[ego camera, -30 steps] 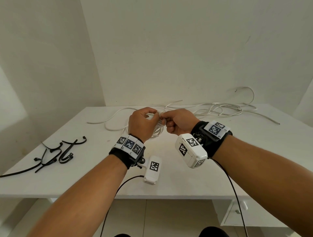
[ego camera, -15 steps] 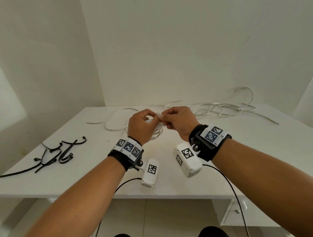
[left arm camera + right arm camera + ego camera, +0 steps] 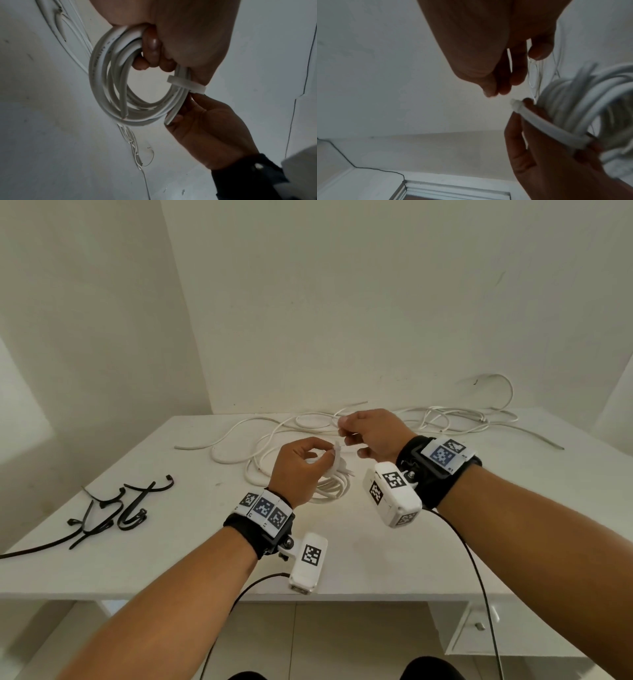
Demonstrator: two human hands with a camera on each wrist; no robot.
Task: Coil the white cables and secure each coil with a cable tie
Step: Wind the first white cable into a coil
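The left hand (image 3: 298, 467) is curled round a white coil (image 3: 109, 86) and holds it above the tabletop (image 3: 171, 559), fingers (image 3: 150, 47) wrapped over the loops — several turns of cable bunched together. A white tie (image 3: 187, 85) is looped across the bundle beside those fingers. In the head view the tie (image 3: 337, 455) stands up between the two hands, and its loop does not look pulled snug, though I cannot tell for sure.

The right hand (image 3: 373, 433) is just beside the left, a little higher and farther back, with thumb and forefinger pinched together. The tie's tail seems to run up to that pinch; the right wrist view is too blurred to confirm it.

Loose cables (image 3: 445, 419) sprawl along the far edge of the tabletop, and another slack cable (image 3: 239, 453) lies just beyond the coil. Black ties (image 3: 113, 508) lie in a heap at the left — well apart from the hands.
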